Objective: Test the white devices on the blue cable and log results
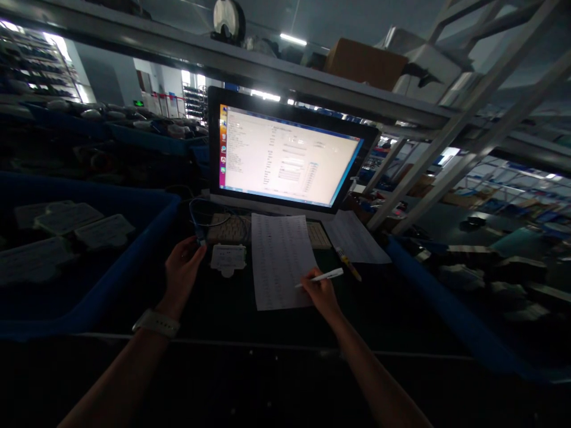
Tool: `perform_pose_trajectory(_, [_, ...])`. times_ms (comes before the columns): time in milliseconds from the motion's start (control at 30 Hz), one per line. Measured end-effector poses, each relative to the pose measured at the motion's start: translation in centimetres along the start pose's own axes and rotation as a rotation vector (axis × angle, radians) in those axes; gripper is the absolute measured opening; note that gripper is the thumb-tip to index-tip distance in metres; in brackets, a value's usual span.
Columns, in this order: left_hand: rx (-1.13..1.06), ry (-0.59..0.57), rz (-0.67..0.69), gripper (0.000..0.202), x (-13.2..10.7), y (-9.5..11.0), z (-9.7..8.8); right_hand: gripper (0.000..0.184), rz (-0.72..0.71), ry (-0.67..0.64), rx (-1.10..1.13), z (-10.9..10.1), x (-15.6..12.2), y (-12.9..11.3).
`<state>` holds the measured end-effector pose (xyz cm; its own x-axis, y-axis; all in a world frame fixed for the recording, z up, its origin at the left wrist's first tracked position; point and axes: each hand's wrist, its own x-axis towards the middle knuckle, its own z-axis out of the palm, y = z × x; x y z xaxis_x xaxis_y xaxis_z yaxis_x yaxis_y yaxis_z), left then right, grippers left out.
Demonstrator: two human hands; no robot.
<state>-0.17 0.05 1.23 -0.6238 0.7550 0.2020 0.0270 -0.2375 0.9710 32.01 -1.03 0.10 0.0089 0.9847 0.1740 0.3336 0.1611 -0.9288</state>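
My right hand [320, 291] is closed around a white pen [329, 275], its tip over a printed sheet of paper [279, 255]. Rows of small marks cover the sheet, too small to read. My left hand [184, 261] is closed on the connector end of a blue cable [195, 221], which loops up toward the keyboard. Just right of that hand lies a flat, pale labelled module [228, 258]. The sheet hides the middle of a white keyboard [229, 228]. A watch [157, 323] is on my left wrist.
A lit monitor [285, 154] stands behind the keyboard. Blue bins flank me: the left bin [134, 249] holds several pale modules, the right bin [428, 297] dark units. A second sheet [357, 236] and a yellow marker-like tool [348, 264] lie right. A metal shelf [285, 68] crosses above.
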Motion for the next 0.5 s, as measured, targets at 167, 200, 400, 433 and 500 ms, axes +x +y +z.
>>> perform_pose_trajectory(167, [0.023,0.001,-0.002,0.044,-0.19,0.30,0.05,0.028,-0.078,0.033,-0.117,0.24,-0.28,-0.01])
perform_pose_trajectory(200, [0.029,-0.002,0.001,0.043,-0.24,0.38,0.04,0.027,-0.089,0.034,-0.134,0.26,-0.27,0.01])
perform_pose_trajectory(400, [0.051,-0.008,-0.001,0.042,-0.39,0.59,0.00,0.026,-0.127,0.034,-0.184,0.36,-0.02,0.15])
perform_pose_trajectory(433, [0.052,-0.008,0.001,0.042,-0.36,0.53,0.02,0.026,-0.129,0.034,-0.187,0.39,0.00,0.15])
perform_pose_trajectory(500, [0.042,0.000,0.004,0.042,-0.28,0.36,0.07,0.026,-0.133,0.033,-0.190,0.44,0.00,0.13])
